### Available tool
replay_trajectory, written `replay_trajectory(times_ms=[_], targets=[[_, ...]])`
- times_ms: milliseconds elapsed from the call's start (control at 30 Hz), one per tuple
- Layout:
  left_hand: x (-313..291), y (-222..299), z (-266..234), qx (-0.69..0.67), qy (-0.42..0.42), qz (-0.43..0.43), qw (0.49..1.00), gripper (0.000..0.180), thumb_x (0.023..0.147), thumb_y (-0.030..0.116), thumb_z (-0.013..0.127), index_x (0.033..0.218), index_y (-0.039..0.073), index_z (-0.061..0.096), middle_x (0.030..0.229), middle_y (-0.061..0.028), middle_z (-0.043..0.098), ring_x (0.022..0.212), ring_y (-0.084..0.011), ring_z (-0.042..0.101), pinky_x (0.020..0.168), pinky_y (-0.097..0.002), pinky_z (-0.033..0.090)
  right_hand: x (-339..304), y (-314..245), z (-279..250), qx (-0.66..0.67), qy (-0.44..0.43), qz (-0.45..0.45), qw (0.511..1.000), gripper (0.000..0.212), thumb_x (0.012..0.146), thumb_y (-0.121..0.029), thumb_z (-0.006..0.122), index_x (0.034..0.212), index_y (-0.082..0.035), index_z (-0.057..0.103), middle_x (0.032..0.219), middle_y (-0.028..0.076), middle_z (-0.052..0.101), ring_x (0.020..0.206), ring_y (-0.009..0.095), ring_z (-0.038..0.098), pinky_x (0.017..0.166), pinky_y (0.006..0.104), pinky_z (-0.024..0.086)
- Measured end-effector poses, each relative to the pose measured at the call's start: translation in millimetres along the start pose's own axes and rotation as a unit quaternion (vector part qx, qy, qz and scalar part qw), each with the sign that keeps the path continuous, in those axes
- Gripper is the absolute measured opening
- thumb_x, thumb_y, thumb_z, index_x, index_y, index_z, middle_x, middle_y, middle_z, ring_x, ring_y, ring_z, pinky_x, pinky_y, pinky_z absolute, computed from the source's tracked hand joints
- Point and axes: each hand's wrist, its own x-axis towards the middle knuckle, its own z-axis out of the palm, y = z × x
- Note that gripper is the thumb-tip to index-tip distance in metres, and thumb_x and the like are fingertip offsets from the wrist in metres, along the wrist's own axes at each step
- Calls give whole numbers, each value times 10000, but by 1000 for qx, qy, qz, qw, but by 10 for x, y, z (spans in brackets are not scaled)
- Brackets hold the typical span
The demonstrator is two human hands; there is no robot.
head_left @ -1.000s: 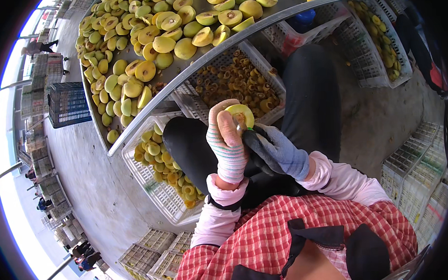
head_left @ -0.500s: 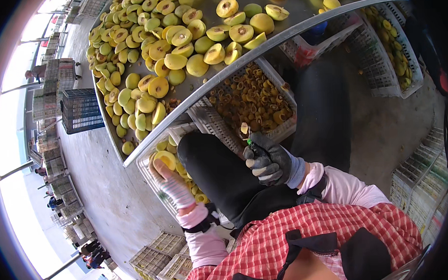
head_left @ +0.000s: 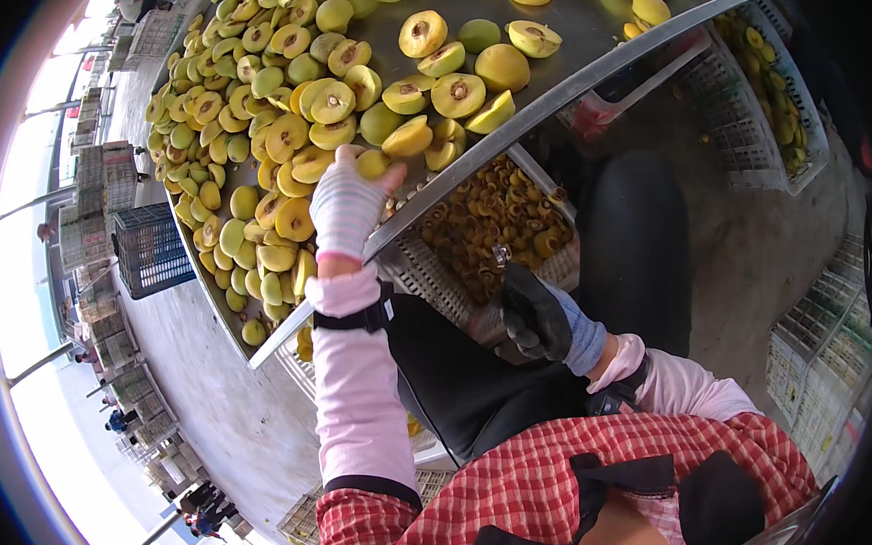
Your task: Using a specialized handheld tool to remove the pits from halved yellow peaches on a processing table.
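Note:
My left hand (head_left: 349, 203), in a striped fingerless-looking glove, reaches over the table's near edge. Its fingers and thumb close around a yellow peach half (head_left: 373, 163) among the others. My right hand (head_left: 536, 312), in a dark coated glove, is curled around a small pitting tool whose metal tip (head_left: 502, 255) sticks up; its handle is hidden in the fist. That tip is above a crate of brown-yellow scooped-out fruit pieces (head_left: 496, 208). Many peach halves (head_left: 287, 138), cut faces and green-yellow skins showing, are heaped on the metal table (head_left: 563, 71).
The table's raised metal rim (head_left: 546, 115) runs between me and the fruit. A crate with fruit (head_left: 781, 116) stands at right, a dark crate (head_left: 154, 249) at left. Stacked crates (head_left: 818, 346) are at lower right. My knees fit under the table. Several people are far left.
My left hand has gone from the crate by my left knee, where it held a hollowed peach half, up to the table fruit. The pale bit at the tool's tip is gone.

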Motion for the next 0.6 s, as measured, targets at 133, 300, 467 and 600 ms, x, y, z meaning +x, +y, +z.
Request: replay_trajectory(times_ms=[133,300,467,600], targets=[[-825,296,-26,-715,-40,21,697,548,797,337,597,1230,27,466,1007,-169,634,727,-156,617,585,-236,492,-255,-323,146,-95,-130,-139,977,419,953,-416,495,1029,-12,578,734,76,616,538,147,577,483,230,461],[-1452,659,204,-873,-14,3,487,730,708,271,676,1331,24,387,1296,-219,470,1132,-353,528,1000,-420,408,-111,-195,372,-400,-28,-446,801,335,925,-231,572,1148,16,530,880,124,621,762,213,606,687,282,475],[-1686,584,245,-803,53,4,594,592,836,310,585,1326,36,398,1242,-145,506,1126,-259,511,993,-380,396,-125,-68,392,-430,2,-454,780,257,867,-198,626,1007,1,544,797,160,609,707,297,611,633,354,463],[-1743,500,191,-671,53,-66,737,373,982,333,439,1224,51,481,1127,-87,546,1004,-170,537,926,-305,420,-189,-135,300,-489,29,-471,734,278,858,-238,643,974,-11,532,772,155,603,708,315,619,618,367,461]])
